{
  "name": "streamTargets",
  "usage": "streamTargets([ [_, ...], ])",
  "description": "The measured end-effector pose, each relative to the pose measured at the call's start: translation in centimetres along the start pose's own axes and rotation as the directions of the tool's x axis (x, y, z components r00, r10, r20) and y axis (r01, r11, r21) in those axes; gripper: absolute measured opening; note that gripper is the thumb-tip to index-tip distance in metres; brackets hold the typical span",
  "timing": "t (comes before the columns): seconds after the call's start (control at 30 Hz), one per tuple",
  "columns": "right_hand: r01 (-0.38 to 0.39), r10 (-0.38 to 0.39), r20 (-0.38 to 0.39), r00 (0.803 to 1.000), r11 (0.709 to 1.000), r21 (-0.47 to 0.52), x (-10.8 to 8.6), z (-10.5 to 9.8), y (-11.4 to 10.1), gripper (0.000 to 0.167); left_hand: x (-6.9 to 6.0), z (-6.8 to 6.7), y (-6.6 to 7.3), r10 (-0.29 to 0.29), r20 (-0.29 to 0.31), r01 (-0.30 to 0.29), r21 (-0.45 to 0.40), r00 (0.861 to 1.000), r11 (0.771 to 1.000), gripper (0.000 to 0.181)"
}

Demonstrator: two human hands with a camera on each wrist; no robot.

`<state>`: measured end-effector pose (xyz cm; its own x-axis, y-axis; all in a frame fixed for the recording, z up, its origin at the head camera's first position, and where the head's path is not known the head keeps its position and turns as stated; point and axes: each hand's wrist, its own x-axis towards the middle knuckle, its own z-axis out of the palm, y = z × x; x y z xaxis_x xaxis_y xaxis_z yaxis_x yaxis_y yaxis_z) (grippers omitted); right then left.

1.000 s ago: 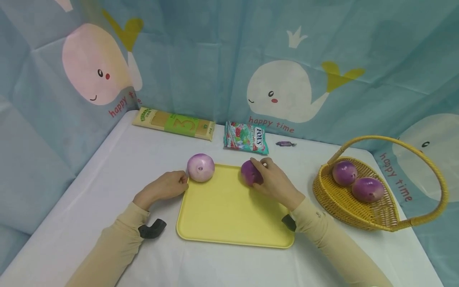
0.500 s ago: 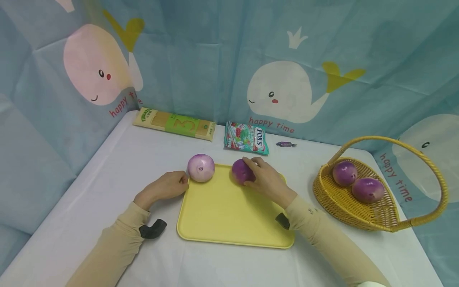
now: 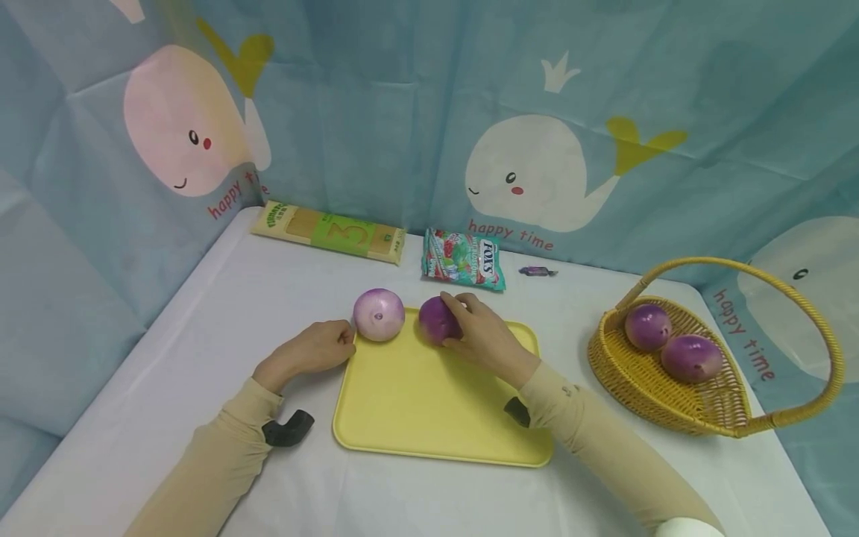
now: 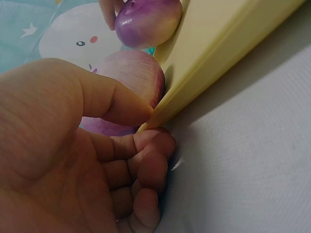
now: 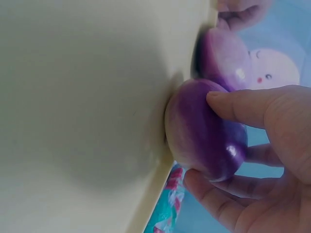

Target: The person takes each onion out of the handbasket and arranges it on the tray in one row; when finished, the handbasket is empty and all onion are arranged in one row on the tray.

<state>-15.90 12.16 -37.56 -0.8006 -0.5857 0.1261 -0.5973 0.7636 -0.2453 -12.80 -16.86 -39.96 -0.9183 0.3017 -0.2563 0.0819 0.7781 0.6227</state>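
The right hand [image 3: 486, 335] holds a glossy purple onion [image 3: 438, 321] at the back of the yellow tray [image 3: 436, 403]. Its thumb and fingers are curled round the onion's side in the right wrist view. A second, paler onion [image 3: 379, 315] sits at the tray's back left corner, a small gap from the held one in the head view. At the tray's left edge is the left hand [image 3: 312, 349]. Thumb and index finger pinch the tray's rim [image 4: 154, 121] in the left wrist view, with the other fingers curled below.
On the right stands a wicker basket [image 3: 634, 388] with a tall handle, holding two purple onions [image 3: 691, 358]. Along the back lie a pasta pack [image 3: 329, 233], a green candy bag [image 3: 463, 259] and a small wrapped candy [image 3: 538, 271]. A printed curtain hangs behind.
The right hand has moved left along the tray's back with its onion, closer to the paler one. The left hand keeps its place at the tray's edge.
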Motion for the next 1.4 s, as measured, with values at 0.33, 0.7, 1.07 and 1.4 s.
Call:
streamTargets([
  [0.33, 0.02, -0.02, 0.0, 1.0, 1.0, 0.011, 0.7, 0.4, -0.8, 0.074, 0.1, 0.0, -0.2, 0.002, -0.002, -0.002, 0.001, 1.0, 1.0, 0.01],
  [0.7, 0.045, -0.045, -0.005, 0.999, 0.999, 0.008, 1.1, 0.8, -1.3, 0.072, 0.0, 0.0, -0.3, -0.003, 0.003, 0.003, -0.015, 1.0, 1.0, 0.011],
  [1.07, 0.049, -0.049, -0.015, 0.999, 0.999, -0.007, 1.1, 0.8, -1.2, 0.076, 0.1, 0.0, -0.3, 0.005, 0.0, -0.005, -0.01, 1.0, 1.0, 0.011],
  [1.4, 0.032, -0.032, -0.006, 0.999, 0.999, -0.002, 1.0, 0.7, -1.1, 0.078, 0.2, 0.0, -0.2, -0.008, 0.006, 0.008, -0.008, 1.0, 1.0, 0.011],
])
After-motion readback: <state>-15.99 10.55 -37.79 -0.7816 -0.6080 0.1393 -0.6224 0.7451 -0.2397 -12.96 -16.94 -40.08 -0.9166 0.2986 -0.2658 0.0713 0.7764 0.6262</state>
